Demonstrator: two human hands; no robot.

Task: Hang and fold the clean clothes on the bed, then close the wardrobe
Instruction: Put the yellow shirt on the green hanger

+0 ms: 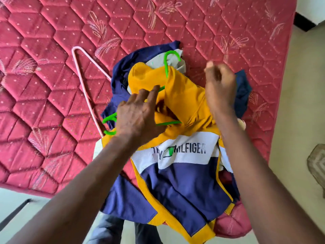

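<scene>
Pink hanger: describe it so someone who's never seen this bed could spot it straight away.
Start at the red quilted mattress. Left of the heaped clothes the pink hanger lies flat on it, its lower end reaching the pile. It is pale, thin and carries no garment, unlike the green hanger threaded into the yellow shirt.

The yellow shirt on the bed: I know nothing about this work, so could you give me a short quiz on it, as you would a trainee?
1. True or false: the hook of the green hanger sticks out at the top of the yellow shirt.
2. What colour is the spare hanger lying on the mattress? A pink, B blue, C black.
3. Fill in: the word readable on the shirt's white band is ____.
Key: 1 true; 2 A; 3 HILFIGER.
</scene>
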